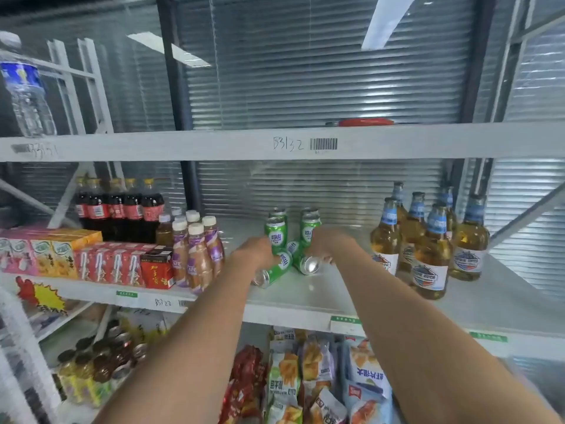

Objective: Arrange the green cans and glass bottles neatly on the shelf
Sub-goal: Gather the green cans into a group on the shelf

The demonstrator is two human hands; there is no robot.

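Note:
On the middle shelf (305,304) several green cans stand upright at the back, one (276,234) on the left and one (310,229) on the right. Two more green cans lie on their sides in front. My left hand (255,254) grips the lying can (273,272) whose bottom points toward me. My right hand (327,244) grips the other lying can (302,260). Several glass bottles (428,249) with blue neck labels stand in a loose cluster to the right, apart from my hands.
Left of the cans stand purple-label coffee bottles (195,255), cola bottles (119,209) and drink cartons (101,264). The upper shelf beam (214,143) runs overhead with a water bottle (26,87) on it. Snack bags (305,377) fill the shelf below.

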